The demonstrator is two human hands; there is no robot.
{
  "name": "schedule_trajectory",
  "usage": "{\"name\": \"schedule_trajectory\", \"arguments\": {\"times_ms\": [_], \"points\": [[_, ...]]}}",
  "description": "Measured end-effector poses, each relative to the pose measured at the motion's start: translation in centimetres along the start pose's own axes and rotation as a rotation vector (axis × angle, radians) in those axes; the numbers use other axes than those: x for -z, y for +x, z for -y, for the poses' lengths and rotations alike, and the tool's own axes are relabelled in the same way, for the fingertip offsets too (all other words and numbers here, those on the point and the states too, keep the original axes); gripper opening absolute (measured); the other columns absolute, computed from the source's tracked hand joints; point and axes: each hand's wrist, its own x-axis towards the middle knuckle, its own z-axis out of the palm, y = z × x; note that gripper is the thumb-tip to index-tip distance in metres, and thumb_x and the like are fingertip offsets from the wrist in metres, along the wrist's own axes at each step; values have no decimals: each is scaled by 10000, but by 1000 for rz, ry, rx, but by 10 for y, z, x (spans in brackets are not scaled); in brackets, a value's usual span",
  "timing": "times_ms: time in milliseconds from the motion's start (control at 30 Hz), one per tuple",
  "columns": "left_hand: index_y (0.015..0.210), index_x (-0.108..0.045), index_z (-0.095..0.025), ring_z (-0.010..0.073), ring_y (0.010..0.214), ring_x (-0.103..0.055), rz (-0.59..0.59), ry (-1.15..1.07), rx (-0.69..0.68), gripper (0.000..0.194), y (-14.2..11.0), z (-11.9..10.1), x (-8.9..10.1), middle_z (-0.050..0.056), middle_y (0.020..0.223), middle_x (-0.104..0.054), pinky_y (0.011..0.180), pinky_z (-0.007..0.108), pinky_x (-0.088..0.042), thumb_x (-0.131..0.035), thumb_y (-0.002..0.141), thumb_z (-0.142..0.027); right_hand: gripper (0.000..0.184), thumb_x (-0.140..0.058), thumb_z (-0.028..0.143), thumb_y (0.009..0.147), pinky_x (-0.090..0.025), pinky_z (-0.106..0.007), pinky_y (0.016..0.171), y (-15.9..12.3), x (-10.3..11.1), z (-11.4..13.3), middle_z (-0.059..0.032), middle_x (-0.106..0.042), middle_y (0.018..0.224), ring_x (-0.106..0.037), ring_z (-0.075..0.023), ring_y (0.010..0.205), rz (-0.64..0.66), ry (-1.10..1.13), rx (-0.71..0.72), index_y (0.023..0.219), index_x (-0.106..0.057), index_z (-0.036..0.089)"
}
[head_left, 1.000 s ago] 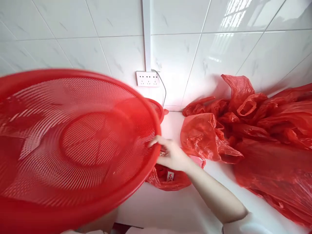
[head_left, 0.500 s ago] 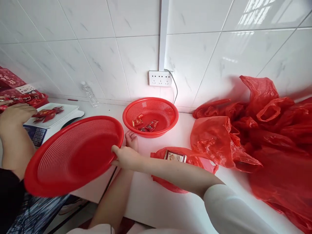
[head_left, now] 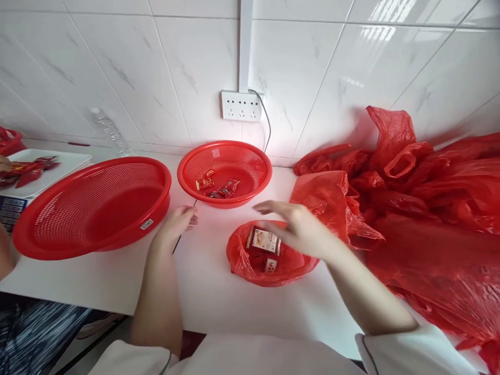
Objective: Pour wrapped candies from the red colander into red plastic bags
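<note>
My left hand (head_left: 178, 223) is off everything, fingers loosely stretched, between the large red basket (head_left: 156, 211) and the smaller one. My right hand (head_left: 299, 224) hovers with spread fingers above the right side of an opened red plastic bag (head_left: 242, 263). Inside that bag lie a brown-and-cream packet (head_left: 266, 240) and a small packet with a white label (head_left: 271, 265). Against the wall stands the smaller red basket (head_left: 263, 182), with several red-wrapped snacks (head_left: 228, 188) on its bottom. No contents show in the large basket.
A heap of red plastic bags (head_left: 429, 208) covers the table's right side. At far left, a co-worker's hand (head_left: 4, 164) touches red packets (head_left: 33, 169) on a white scale (head_left: 58, 177). A clear bottle (head_left: 111, 133) stands by the wall, and a socket strip (head_left: 241, 107) is mounted above.
The large basket, held tilted in my hands before, now sits on the left, released. My right hand has swung right to the opened bag. The view has shifted right.
</note>
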Motion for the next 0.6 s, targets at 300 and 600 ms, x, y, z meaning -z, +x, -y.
{"name": "schedule_trajectory", "arguments": {"times_ms": [300, 600], "points": [[760, -569, -246, 342, 775, -564, 81, 763, -141, 386, -89, 5, -133, 109, 804, -575, 607, 415, -395, -729, 633, -573, 498, -520, 532, 883, -532, -397, 683, -114, 12, -91, -103, -668, 1156, -674, -300, 950, -81, -529, -616, 1285, -491, 239], [921, -741, -249, 197, 930, -611, -21, 340, -324, 206, -62, -18, -129, 48, 998, -610, 782, 309, -501, -615, 852, -396, 193, -563, 391, 888, -501, -319, 732, -89, 30, -85, -27, -689, 833, -652, -191, 784, -369, -4, -475, 882, -633, 211]]}}
